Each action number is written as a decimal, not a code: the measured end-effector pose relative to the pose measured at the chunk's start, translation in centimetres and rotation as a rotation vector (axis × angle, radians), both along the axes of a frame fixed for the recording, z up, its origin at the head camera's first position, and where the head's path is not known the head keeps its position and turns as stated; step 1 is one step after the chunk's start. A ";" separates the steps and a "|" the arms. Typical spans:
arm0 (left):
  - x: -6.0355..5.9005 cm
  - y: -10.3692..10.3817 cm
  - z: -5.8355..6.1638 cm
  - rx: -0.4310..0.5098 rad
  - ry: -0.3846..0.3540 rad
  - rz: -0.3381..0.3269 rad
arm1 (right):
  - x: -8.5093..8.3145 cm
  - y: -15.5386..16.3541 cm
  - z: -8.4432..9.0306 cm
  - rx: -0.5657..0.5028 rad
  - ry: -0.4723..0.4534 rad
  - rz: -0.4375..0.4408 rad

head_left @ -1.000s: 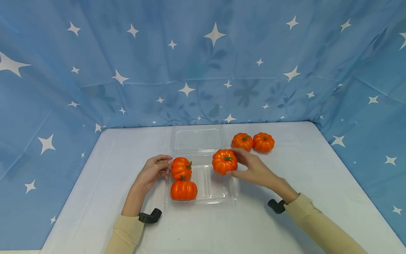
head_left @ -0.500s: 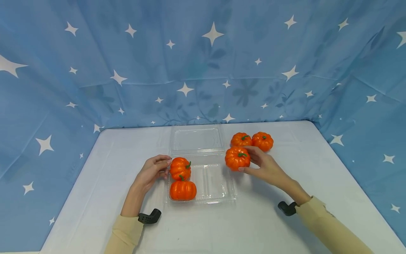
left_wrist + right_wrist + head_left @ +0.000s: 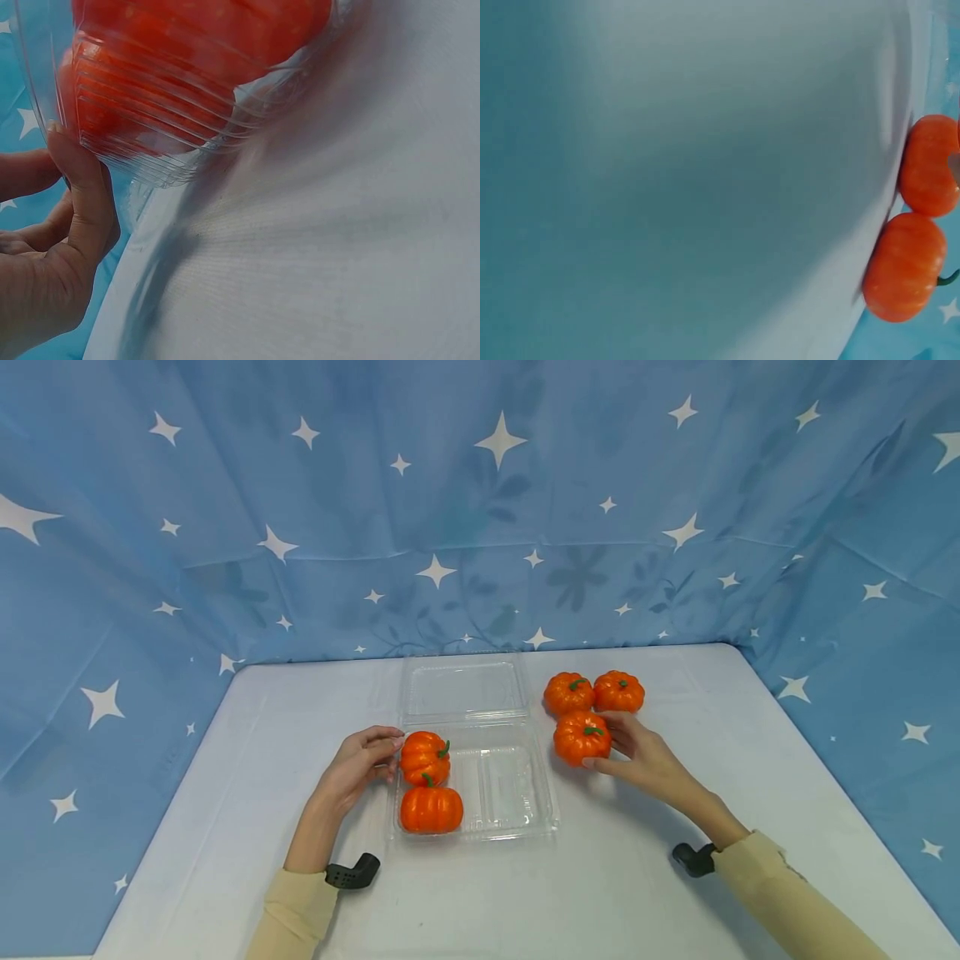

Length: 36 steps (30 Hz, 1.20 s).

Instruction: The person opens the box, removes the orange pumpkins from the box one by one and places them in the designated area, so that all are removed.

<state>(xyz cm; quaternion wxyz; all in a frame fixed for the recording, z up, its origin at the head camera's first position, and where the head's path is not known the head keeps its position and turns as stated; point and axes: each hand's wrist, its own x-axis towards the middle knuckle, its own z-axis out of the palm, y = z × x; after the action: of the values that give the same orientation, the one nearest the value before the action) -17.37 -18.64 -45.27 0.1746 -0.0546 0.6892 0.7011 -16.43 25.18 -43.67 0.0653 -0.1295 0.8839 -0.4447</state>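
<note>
I see my right hand [image 3: 643, 758] curled around a pumpkin [image 3: 581, 737], thumb at its near side and fingers at its right side, gripping it; the pumpkin sits low on the desk [image 3: 225, 827], just right of the tray [image 3: 517, 793], though I cannot tell if its base touches the surface. Two more pumpkins [image 3: 568, 692] [image 3: 619, 691] sit side by side, touching, just behind it toward the far edge of the desk; the right wrist view shows these two [image 3: 905, 268] [image 3: 928, 165] against the desk's far edge with the blue star cloth [image 3: 480, 502] beyond. My left hand [image 3: 356, 767] rests at the tray's left rim, fingers loosely bent and pinching the clear wall; the left wrist view shows the thumb [image 3: 82, 187] pressed on the ribbed plastic [image 3: 150, 135], orange showing through it. The tray is a clear clamshell near the desk's middle, its lid [image 3: 465, 687] lying open and flat behind it toward the far edge. Inside the tray's left half are two pumpkins, one at the back [image 3: 425, 757] right by my left fingers and one in front [image 3: 431, 807], close to each other. The tray's right half holds nothing I can make out. Black wrist mounts [image 3: 351, 872] [image 3: 693, 858] show at both sleeve cuffs.
</note>
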 end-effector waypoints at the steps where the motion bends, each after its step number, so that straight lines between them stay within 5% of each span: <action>1: 0.0 0.0 0.0 0.002 -0.001 0.002 | 0.0 0.2 -0.2 0.000 -0.001 -0.002; 14: 0.0 0.1 0.2 -0.010 -0.007 0.000 | -1.3 1.2 -1.6 0.026 -0.041 -0.036; 36: 0.0 0.0 0.3 -0.016 -0.003 0.001 | -3.3 0.7 -1.4 0.104 -0.185 -0.078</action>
<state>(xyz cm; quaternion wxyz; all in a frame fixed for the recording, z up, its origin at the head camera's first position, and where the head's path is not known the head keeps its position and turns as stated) -17.37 -18.65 -45.00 0.1746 -0.0574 0.6946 0.6956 -19.68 25.86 -45.03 0.1359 -0.0499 0.9002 -0.4106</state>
